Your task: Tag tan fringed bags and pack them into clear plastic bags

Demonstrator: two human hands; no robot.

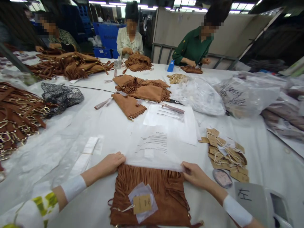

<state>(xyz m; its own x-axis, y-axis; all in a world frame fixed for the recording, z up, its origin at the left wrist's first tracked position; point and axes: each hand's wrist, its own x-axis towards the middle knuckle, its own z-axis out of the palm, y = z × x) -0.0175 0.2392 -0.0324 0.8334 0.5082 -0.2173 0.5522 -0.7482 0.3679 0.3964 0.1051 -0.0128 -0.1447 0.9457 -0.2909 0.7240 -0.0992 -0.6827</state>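
A clear plastic bag [152, 155] with printed text lies flat before me, its near edge at the fringed end of a brown suede bag [166, 202]. My left hand [114, 163] is closed on the left corner of that plastic edge. At the right corner, my right hand [192, 172] pinches the plastic between thumb and fingers. The fringe appears to reach just under the plastic edge. On the suede bag rests a kraft paper tag [142, 204] with a white string, over a small clear packet [153, 196].
Kraft tags [225, 155] lie in a heap at right, near a grey machine [251, 199] and a round dish [222, 178]. Brown straps with metal clasps [16, 117] pile up at left. More suede bags [142, 88] sit ahead. Several people work across the table.
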